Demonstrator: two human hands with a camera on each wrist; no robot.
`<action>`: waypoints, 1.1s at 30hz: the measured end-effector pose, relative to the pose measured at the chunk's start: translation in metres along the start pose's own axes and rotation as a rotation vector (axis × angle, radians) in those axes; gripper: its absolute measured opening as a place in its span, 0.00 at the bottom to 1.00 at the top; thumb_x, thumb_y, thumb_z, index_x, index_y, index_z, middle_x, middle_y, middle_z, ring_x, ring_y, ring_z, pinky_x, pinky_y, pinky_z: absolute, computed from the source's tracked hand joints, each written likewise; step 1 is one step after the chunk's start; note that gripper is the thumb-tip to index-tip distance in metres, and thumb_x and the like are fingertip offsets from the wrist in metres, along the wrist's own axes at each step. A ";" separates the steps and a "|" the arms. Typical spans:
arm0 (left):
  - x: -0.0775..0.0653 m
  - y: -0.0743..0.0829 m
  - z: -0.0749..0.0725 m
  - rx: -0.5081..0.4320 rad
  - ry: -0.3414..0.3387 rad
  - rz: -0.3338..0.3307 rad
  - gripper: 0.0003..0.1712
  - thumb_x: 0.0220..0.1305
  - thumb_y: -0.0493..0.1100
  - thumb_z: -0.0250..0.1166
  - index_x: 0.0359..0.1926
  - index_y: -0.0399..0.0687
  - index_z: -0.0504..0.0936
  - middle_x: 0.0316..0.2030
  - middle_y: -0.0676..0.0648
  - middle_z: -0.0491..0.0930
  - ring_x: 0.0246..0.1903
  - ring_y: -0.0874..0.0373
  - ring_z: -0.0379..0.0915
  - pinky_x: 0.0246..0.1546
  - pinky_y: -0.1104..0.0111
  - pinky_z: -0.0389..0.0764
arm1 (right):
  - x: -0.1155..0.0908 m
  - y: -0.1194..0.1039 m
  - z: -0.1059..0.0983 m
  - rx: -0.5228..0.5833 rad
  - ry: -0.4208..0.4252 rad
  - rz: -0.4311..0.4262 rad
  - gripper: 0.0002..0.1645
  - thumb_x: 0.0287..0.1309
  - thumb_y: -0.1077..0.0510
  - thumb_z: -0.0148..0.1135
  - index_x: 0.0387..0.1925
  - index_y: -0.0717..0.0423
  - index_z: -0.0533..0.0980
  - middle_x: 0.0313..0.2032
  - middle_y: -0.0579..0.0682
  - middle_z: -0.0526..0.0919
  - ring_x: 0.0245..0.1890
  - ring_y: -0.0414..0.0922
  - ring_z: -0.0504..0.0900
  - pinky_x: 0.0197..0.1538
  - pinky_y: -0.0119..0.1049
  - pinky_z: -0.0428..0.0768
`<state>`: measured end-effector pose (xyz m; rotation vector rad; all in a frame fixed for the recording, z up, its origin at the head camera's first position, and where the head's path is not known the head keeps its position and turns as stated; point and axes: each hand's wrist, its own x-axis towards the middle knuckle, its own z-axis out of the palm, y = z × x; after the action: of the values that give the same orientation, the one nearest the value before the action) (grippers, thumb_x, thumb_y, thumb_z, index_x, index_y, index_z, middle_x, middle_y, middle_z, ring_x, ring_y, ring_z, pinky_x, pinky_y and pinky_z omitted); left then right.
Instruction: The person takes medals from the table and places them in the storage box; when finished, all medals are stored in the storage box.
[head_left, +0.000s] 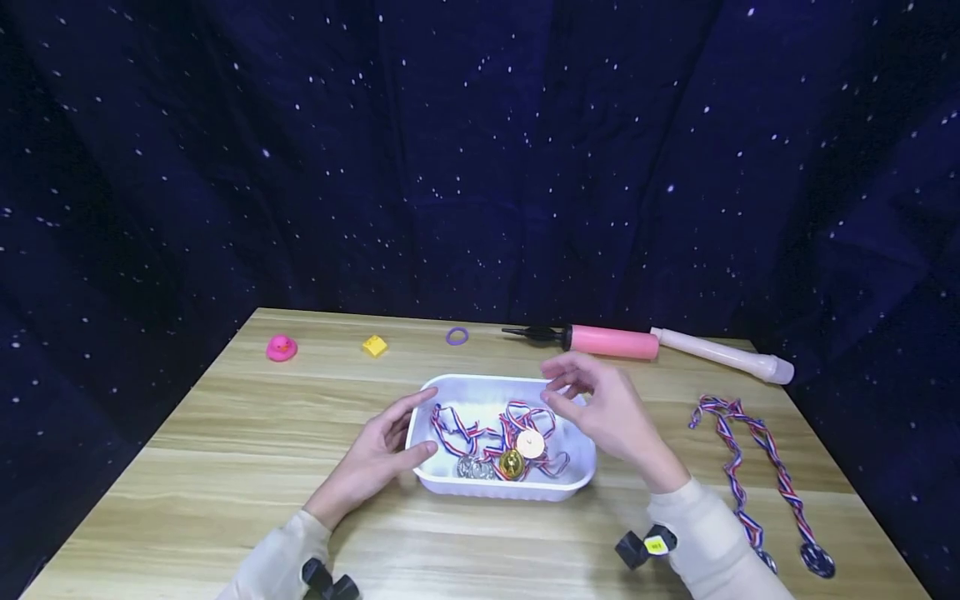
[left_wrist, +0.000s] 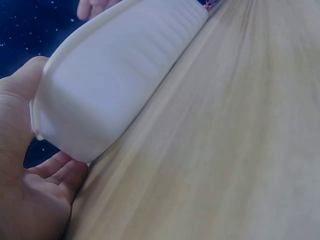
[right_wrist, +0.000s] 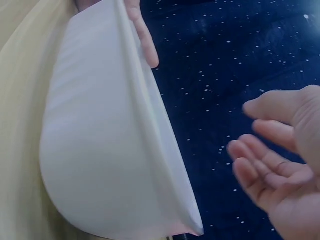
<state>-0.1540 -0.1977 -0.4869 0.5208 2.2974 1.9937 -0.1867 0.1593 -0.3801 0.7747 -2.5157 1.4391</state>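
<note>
A white plastic tray (head_left: 498, 485) stands on the table with several medals on striped ribbons (head_left: 517, 417) inside. Among them are a gold medal (head_left: 512, 464), a bright, washed-out medal (head_left: 530, 443) and silver ones (head_left: 476, 468) at the near side. My left hand (head_left: 378, 454) holds the tray's left end, thumb at the rim and fingers around the outside, as the left wrist view shows with the tray wall (left_wrist: 110, 85). Above the tray's right end hovers my right hand (head_left: 596, 404), fingers loosely bent and nothing in them; the right wrist view shows this hand (right_wrist: 285, 165) apart from the rim.
Two more ribboned medals (head_left: 817, 560) lie at the table's right. Along the back are a pink rubber duck (head_left: 281, 348), a yellow block (head_left: 374, 346), a purple ring (head_left: 457, 336), a pink hand pump (head_left: 611, 342) and a pale tube-shaped stick (head_left: 723, 354). A dark starry curtain (head_left: 480, 167) hangs behind.
</note>
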 end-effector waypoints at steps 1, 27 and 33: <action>0.000 0.000 0.000 -0.001 -0.001 0.000 0.46 0.70 0.38 0.77 0.84 0.59 0.69 0.86 0.41 0.61 0.82 0.38 0.62 0.84 0.45 0.61 | 0.000 -0.001 -0.002 0.032 0.026 -0.018 0.21 0.66 0.69 0.77 0.58 0.59 0.85 0.49 0.52 0.93 0.46 0.46 0.91 0.50 0.36 0.90; -0.002 0.001 -0.002 -0.003 0.001 -0.010 0.46 0.71 0.38 0.77 0.84 0.59 0.70 0.86 0.42 0.61 0.82 0.39 0.61 0.84 0.44 0.60 | -0.101 0.038 -0.120 0.281 0.360 -0.064 0.42 0.58 0.86 0.69 0.74 0.71 0.72 0.64 0.56 0.87 0.60 0.43 0.87 0.62 0.26 0.84; -0.002 0.002 0.000 0.000 0.002 -0.005 0.46 0.71 0.39 0.77 0.84 0.60 0.70 0.86 0.43 0.61 0.82 0.39 0.63 0.84 0.44 0.61 | -0.135 0.057 -0.132 0.323 0.365 -0.047 0.44 0.56 0.90 0.66 0.74 0.77 0.69 0.66 0.58 0.86 0.62 0.43 0.87 0.66 0.26 0.83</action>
<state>-0.1521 -0.1982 -0.4854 0.5122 2.2977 1.9927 -0.1163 0.3424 -0.4027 0.5461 -2.0129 1.8071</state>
